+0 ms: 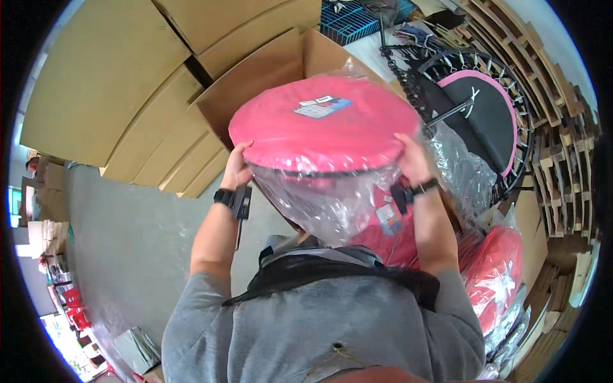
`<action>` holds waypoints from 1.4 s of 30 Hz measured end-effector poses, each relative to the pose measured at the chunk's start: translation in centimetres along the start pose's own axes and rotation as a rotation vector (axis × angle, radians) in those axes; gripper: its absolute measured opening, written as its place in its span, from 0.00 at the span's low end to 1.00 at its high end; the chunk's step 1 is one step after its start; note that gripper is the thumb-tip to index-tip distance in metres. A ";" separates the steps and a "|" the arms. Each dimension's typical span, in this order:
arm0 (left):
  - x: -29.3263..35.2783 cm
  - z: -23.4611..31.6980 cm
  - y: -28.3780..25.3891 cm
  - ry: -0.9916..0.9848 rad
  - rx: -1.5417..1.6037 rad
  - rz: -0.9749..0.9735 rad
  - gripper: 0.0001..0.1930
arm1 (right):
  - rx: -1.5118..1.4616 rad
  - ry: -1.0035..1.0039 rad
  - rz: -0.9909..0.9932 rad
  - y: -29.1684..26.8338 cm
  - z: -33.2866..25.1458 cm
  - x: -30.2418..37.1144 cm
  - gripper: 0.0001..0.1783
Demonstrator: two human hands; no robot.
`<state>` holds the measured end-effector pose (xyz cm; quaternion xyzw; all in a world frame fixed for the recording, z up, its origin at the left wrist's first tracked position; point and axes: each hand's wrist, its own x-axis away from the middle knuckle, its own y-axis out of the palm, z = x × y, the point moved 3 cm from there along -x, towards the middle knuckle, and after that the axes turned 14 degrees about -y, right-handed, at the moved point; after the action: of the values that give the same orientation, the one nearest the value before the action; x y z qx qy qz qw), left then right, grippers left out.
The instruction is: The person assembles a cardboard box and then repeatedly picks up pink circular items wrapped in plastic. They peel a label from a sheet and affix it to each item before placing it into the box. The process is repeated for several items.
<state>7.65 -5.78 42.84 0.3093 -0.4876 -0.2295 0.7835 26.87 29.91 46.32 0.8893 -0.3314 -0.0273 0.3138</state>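
A large round pink padded disc (325, 124), wrapped in a clear plastic bag, is held level in front of me. On its top lies a small printed label. My left hand (237, 167) grips the disc's near left edge, fingers curled round it. At the near right edge, my right hand (414, 159) grips it the same way. Loose plastic hangs from the near side, and a dark rim shows underneath. An open cardboard box (271, 70) stands behind and below the disc, which hides much of its opening. Each wrist wears a black strapped device.
Several flat cardboard boxes (102, 83) lean at the far left. More pink wrapped discs (495, 274) lie at the right. Beyond them stands a black trampoline with a pink rim (479, 108), beside stacked wooden pallets (562, 166). A blue wire crate (348, 22) is at the back.
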 end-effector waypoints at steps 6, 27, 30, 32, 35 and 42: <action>-4.2 -2.5 -3.4 -0.102 -0.187 0.431 0.24 | 0.775 0.042 0.096 -0.3 11.9 -2.6 0.25; -15.4 -22.8 4.3 -0.148 -1.361 -0.016 0.26 | 1.387 1.295 0.832 -20.5 16.4 77.3 0.15; -13.4 -27.5 11.6 0.332 -1.595 -0.045 0.29 | 1.164 1.547 1.166 -15.5 17.9 86.3 0.14; -14.1 -29.4 13.9 0.433 -1.714 -0.100 0.31 | 1.065 1.377 1.500 -14.3 16.4 88.7 0.14; -10.2 -34.4 19.7 0.264 -1.808 -0.144 0.30 | 1.248 1.058 1.595 -16.9 10.9 89.8 0.13; -7.0 -46.8 24.1 -0.038 -1.782 -0.500 0.25 | 1.104 0.418 1.866 -33.3 6.2 87.9 0.29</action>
<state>48.56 28.03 39.95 -0.3152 -0.0629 -0.6873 0.6514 112.82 -7.35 36.18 0.2946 -0.7794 0.5231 -0.1792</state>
